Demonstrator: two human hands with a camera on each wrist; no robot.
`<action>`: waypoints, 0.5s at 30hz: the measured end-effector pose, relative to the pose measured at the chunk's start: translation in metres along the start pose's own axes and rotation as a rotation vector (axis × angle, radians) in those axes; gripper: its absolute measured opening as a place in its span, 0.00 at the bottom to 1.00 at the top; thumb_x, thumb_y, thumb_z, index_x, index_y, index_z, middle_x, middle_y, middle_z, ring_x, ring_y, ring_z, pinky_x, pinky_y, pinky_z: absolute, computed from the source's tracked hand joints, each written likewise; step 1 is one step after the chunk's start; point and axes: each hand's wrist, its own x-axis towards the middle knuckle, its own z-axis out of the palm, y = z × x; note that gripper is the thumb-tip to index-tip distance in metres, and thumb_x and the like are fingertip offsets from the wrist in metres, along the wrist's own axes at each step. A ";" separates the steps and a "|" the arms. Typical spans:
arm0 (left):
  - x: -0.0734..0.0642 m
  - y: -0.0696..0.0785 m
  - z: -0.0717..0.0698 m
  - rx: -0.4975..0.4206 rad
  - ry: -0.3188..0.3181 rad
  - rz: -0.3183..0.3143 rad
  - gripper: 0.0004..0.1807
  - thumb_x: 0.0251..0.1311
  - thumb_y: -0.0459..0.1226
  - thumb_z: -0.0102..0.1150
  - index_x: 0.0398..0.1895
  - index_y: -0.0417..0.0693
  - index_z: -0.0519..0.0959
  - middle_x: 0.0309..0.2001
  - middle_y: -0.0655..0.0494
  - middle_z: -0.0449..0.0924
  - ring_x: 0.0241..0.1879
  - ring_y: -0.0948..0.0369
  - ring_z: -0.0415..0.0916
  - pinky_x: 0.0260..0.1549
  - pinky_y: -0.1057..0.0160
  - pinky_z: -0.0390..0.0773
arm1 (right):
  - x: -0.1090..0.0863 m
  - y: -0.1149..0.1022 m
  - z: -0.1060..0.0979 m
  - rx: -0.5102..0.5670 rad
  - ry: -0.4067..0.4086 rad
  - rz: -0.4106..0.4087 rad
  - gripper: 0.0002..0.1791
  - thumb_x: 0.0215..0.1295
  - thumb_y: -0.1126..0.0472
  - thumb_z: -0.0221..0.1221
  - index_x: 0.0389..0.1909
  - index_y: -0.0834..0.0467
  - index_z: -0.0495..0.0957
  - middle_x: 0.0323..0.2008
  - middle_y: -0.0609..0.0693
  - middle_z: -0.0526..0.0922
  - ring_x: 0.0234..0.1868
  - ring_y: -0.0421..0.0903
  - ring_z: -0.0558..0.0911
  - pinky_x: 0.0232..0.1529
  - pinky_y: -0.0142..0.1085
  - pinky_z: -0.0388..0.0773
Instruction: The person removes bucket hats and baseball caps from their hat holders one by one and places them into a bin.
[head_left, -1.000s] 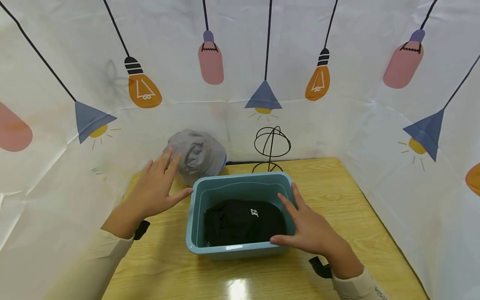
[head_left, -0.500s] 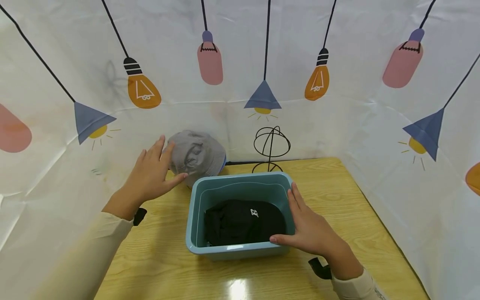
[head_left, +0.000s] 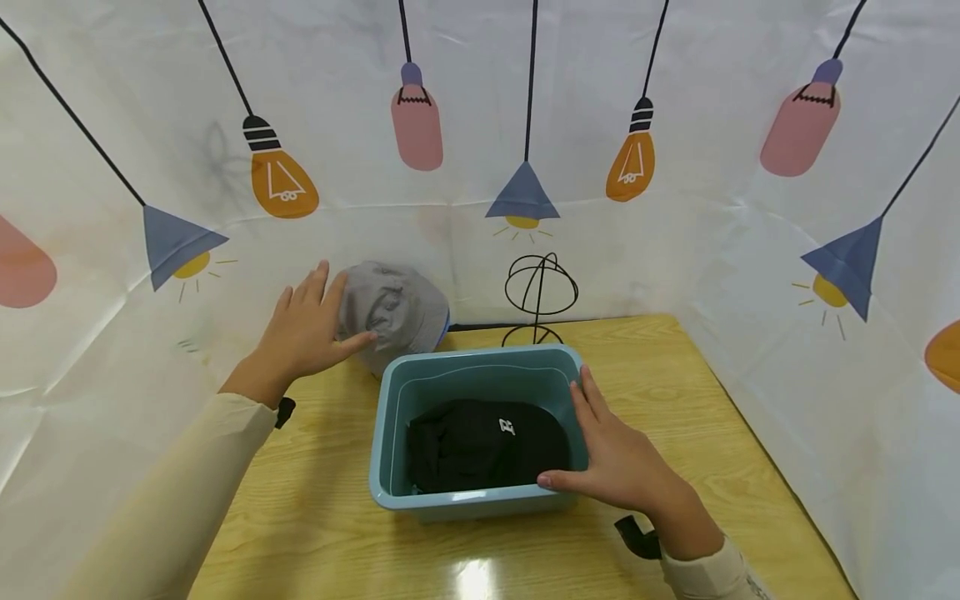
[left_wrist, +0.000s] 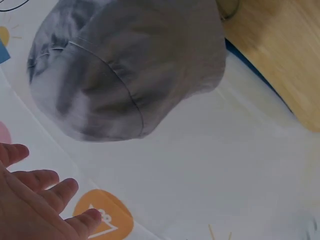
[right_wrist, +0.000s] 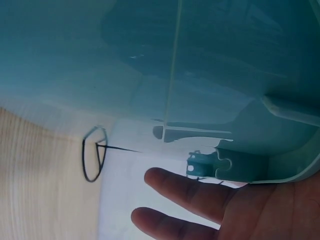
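Note:
A grey cap (head_left: 397, 312) with a blue edge sits at the back left, and it fills much of the left wrist view (left_wrist: 125, 75). My left hand (head_left: 300, 333) is beside its left side with fingers spread; in the left wrist view the visible fingers (left_wrist: 62, 192) are apart from the cloth. A blue-green plastic bin (head_left: 480, 367) stands in the middle, with a black cap (head_left: 465, 446) bearing a white logo inside. At the bin's right end is my right hand (head_left: 618, 458), thumb on the front rim, fingers straight along the right side. The right wrist view shows the bin's wall (right_wrist: 125, 70) close up.
Behind the bin stands a black wire stand (head_left: 537, 292) with a rounded top. The wooden table (head_left: 660, 375) meets a white backdrop (head_left: 465, 83) printed with hanging lamps and bulbs at the back and right.
My left hand has moved slightly left and back, away from the bin's left corner, beside the grey cap. My right hand stays at the bin, its fingers drawn closer together.

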 end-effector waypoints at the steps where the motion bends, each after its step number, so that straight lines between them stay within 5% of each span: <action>1: 0.002 -0.001 0.000 0.000 -0.005 -0.001 0.61 0.62 0.71 0.54 0.85 0.43 0.45 0.83 0.34 0.38 0.80 0.34 0.41 0.72 0.25 0.42 | 0.000 0.000 0.000 0.002 -0.003 0.001 0.74 0.48 0.17 0.63 0.84 0.43 0.31 0.84 0.42 0.24 0.35 0.38 0.81 0.15 0.35 0.69; 7: 0.018 -0.007 0.003 0.005 -0.008 0.000 0.62 0.61 0.71 0.57 0.86 0.49 0.43 0.84 0.38 0.37 0.81 0.35 0.41 0.72 0.25 0.41 | 0.001 0.000 -0.001 -0.010 -0.018 -0.003 0.72 0.48 0.16 0.61 0.84 0.39 0.32 0.84 0.41 0.22 0.17 0.36 0.71 0.14 0.34 0.66; 15: 0.039 -0.007 0.005 -0.058 -0.021 -0.002 0.59 0.61 0.70 0.57 0.86 0.55 0.45 0.85 0.42 0.34 0.80 0.32 0.43 0.72 0.24 0.46 | 0.000 -0.001 -0.002 -0.012 -0.022 -0.001 0.71 0.48 0.15 0.61 0.84 0.38 0.33 0.84 0.42 0.23 0.18 0.35 0.72 0.15 0.34 0.68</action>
